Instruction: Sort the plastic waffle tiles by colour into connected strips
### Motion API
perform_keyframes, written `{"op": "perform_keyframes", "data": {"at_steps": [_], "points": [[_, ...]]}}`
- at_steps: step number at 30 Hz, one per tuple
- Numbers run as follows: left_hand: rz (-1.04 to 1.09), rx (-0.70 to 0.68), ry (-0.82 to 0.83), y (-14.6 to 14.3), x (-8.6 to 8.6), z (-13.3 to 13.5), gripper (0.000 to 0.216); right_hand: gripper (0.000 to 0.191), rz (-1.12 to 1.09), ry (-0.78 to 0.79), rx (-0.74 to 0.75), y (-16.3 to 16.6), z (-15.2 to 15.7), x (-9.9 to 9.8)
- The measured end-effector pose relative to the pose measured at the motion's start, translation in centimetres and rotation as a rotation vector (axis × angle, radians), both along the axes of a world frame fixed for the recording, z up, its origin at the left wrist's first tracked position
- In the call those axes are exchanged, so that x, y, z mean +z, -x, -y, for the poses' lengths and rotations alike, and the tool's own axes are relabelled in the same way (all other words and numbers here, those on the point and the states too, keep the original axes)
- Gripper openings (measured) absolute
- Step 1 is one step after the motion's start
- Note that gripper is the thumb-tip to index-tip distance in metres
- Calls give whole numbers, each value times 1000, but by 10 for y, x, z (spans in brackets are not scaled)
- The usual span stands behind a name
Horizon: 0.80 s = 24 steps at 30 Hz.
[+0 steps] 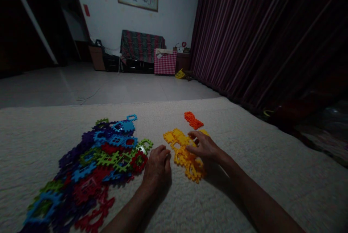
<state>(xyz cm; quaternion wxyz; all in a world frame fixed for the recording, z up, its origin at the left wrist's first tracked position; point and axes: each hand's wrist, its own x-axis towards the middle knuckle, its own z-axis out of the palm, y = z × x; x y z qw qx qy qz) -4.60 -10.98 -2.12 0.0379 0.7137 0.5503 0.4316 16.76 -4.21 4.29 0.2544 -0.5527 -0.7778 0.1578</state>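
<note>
Several yellow, tooth-edged flat pieces (187, 157), some with open centres

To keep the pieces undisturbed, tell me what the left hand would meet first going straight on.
The left hand would probably meet the yellow pieces first, just ahead of it; its height is unclear, so it might pass over them.

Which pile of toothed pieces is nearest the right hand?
The yellow pile, with the right hand at its right side; the mixed-colour pile lies left of the left hand, and the small orange pile lies farther back.
</note>
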Motion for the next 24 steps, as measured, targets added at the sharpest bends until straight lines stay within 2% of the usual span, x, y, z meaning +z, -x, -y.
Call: {"op": "perform_keyframes", "data": {"at_steps": [4,7,9,13,19,24], "points": [[-11,-5,4,1,1,1,24,41,-38,-105,-221,-34,-25,-2],[-14,-3,8,1,0,0,24,37,-55,-124,-419,-60,-40,-14],[-6,0,-4,1,-1,0,24,35,-48,-111,-468,-69,-45,-24],[-14,-14,-26,2,-4,-2,23,35,-14,-128,-440,-65,-48,-39],[-36,-5,-24,2,-4,-2,23,38,119,-256,-381,-55,-52,-53],[-31,4,-27,1,-5,-2,24,50,106,-318,-367,-56,-54,-60]]}}
